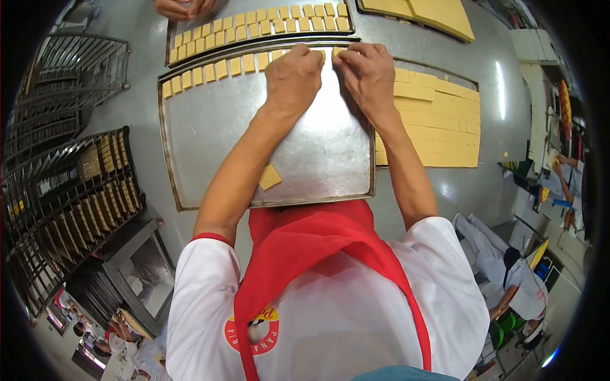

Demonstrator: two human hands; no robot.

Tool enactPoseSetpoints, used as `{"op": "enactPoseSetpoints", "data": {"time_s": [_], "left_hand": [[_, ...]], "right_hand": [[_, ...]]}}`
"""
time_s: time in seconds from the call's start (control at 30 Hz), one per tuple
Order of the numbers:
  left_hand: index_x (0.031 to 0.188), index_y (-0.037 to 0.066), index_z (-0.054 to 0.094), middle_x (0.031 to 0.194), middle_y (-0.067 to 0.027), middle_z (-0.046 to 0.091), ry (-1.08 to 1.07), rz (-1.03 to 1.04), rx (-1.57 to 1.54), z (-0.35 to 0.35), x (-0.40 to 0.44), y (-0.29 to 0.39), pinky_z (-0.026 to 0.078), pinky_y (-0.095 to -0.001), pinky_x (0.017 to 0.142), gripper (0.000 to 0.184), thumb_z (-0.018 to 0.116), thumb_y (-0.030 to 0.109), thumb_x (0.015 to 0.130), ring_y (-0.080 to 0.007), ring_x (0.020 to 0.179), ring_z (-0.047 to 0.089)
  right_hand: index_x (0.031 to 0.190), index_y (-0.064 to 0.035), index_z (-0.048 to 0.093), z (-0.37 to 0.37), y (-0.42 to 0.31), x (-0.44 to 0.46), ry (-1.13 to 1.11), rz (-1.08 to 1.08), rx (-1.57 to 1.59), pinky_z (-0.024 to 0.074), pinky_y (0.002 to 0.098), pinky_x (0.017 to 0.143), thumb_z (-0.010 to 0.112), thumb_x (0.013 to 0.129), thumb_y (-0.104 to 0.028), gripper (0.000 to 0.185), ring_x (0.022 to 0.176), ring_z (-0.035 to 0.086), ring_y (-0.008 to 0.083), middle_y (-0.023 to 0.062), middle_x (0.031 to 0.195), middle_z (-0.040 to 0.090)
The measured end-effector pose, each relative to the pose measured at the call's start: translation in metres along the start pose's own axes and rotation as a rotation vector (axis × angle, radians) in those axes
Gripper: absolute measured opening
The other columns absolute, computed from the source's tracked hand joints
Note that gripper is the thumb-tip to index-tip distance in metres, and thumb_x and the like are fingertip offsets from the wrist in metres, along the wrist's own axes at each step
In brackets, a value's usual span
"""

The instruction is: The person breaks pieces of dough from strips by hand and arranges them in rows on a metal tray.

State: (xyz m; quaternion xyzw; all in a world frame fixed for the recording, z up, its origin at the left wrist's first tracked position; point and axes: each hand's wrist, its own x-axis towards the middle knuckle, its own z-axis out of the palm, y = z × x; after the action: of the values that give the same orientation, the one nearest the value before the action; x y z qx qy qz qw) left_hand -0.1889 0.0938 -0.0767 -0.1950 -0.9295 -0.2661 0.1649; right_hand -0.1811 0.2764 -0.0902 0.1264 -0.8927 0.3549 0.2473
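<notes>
The left fingers (309, 56) pinch inward at the row of yellow pieces (235, 66) along the far edge of the tray (267, 146); their grip is hidden. The right fingers (338, 56) hold a small yellow piece (336, 52) by the far right corner.

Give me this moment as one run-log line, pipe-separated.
left hand: fingertips at yellow piece | right hand: pinching another piece | tray: row of pieces along far edge | loose piece: near edge
</notes>
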Motion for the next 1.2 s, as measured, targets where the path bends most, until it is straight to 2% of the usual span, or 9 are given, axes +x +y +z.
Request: {"op": "enactPoseSetpoints", "data": {"time_s": [0.03, 0.13, 0.57, 0.7, 0.8, 0.93, 1.07, 1.13, 1.2], "left_hand": [[0.1, 0.01, 0.079, 0.093, -0.0089, 0.073, 0.0, 0.0, 0.0, 0.002, -0.002, 0.0, 0.057, -0.0413, 0.069, 0.013, 0.076, 0.018, 0.091, -0.0321, 0.08, 0.072], [0.097, 0.01, 0.079, 0.093, -0.0082, 0.07, -0.147, -0.016, 0.047, 0.004, -0.005, 0.001, 0.057, -0.0438, 0.07, 0.011, 0.076, 0.018, 0.091, -0.0324, 0.08, 0.072], [0.105, 0.009, 0.079, 0.096, -0.0089, 0.071, -0.129, -0.053, -0.004, -0.011, 0.001, 0.002, 0.057, -0.0435, 0.073, 0.017, 0.076, 0.019, 0.092, -0.0312, 0.083, 0.072], [0.11, 0.008, 0.079, 0.093, -0.0099, 0.072, -0.033, -0.109, -0.13, -0.041, -0.021, -0.014, 0.055, -0.041, 0.071, 0.022, 0.076, 0.018, 0.091, -0.0294, 0.078, 0.07], [0.112, 0.008, 0.079, 0.092, -0.011, 0.074, -0.01, -0.241, -0.161, -0.076, -0.043, -0.021, 0.054, -0.0375, 0.07, 0.022, 0.075, 0.018, 0.092, -0.0273, 0.073, 0.068], [0.112, 0.005, 0.078, 0.09, -0.0128, 0.073, -0.035, -0.424, -0.165, -0.101, -0.081, -0.023, 0.054, -0.0398, 0.068, 0.022, 0.073, 0.016, 0.094, -0.0298, 0.073, 0.069], [0.116, 0.002, 0.077, 0.09, -0.0139, 0.074, -0.016, -0.569, -0.264, -0.108, -0.111, -0.018, 0.054, -0.0344, 0.066, 0.023, 0.074, 0.015, 0.097, -0.0224, 0.071, 0.068], [0.118, 0.001, 0.076, 0.091, -0.0128, 0.075, -0.032, -0.631, -0.308, -0.106, -0.117, -0.014, 0.054, -0.032, 0.067, 0.025, 0.075, 0.014, 0.097, -0.0182, 0.073, 0.069], [0.124, -0.004, 0.073, 0.094, -0.0082, 0.075, -0.033, -0.694, -0.67, -0.099, -0.119, -0.01, 0.056, -0.0269, 0.07, 0.033, 0.078, 0.012, 0.096, -0.0114, 0.08, 0.069]], "right_hand": [[0.093, -0.0133, 0.079, -0.001, 0.0, 0.0, -0.034, -0.149, -0.229, 0.0426, 0.0429, 0.088, 0.081, 0.085, -0.018, 0.01, 0.1, 0.061, 0.0269, 0.0023, 0.101, 0.074], [0.093, -0.0144, 0.079, -0.004, -0.004, -0.005, -0.075, -0.157, -0.279, 0.04, 0.044, 0.09, 0.079, 0.086, -0.017, 0.007, 0.1, 0.062, 0.0256, 0.0018, 0.101, 0.074], [0.099, -0.0121, 0.078, -0.005, -0.007, -0.001, -0.074, -0.139, -0.228, 0.0399, 0.0448, 0.092, 0.077, 0.086, -0.015, 0.013, 0.1, 0.063, 0.0276, 0.004, 0.101, 0.074], [0.112, -0.0045, 0.073, -0.032, -0.055, -0.017, -0.418, 0.025, 0.149, 0.0525, 0.0477, 0.088, 0.077, 0.087, -0.019, 0.03, 0.1, 0.064, 0.0376, 0.0139, 0.103, 0.072], [0.132, -0.0059, 0.063, -0.035, -0.103, -0.039, -0.808, -0.122, 0.182, 0.053, 0.0468, 0.088, 0.081, 0.082, -0.027, 0.058, 0.102, 0.062, 0.0376, 0.0166, 0.112, 0.064], [0.133, -0.0076, 0.062, -0.015, -0.144, -0.074, -0.952, -0.28, 0.127, 0.0537, 0.0467, 0.082, 0.084, 0.08, -0.024, 0.06, 0.102, 0.062, 0.0352, 0.014, 0.108, 0.06], [0.126, -0.0071, 0.063, 0.0, -0.141, -0.082, -0.882, -0.264, 0.14, 0.0558, 0.0464, 0.079, 0.084, 0.075, -0.017, 0.056, 0.099, 0.064, 0.0347, 0.0142, 0.108, 0.062], [0.12, -0.0065, 0.064, -0.002, -0.135, -0.074, -0.721, -0.092, 0.205, 0.0564, 0.0454, 0.074, 0.081, 0.077, -0.013, 0.046, 0.094, 0.065, 0.0346, 0.0144, 0.104, 0.06], [0.12, -0.0045, 0.065, -0.006, -0.129, -0.067, -0.647, -0.069, 0.236, 0.057, 0.0458, 0.075, 0.081, 0.079, -0.009, 0.045, 0.092, 0.066, 0.0359, 0.0156, 0.106, 0.062]]}}
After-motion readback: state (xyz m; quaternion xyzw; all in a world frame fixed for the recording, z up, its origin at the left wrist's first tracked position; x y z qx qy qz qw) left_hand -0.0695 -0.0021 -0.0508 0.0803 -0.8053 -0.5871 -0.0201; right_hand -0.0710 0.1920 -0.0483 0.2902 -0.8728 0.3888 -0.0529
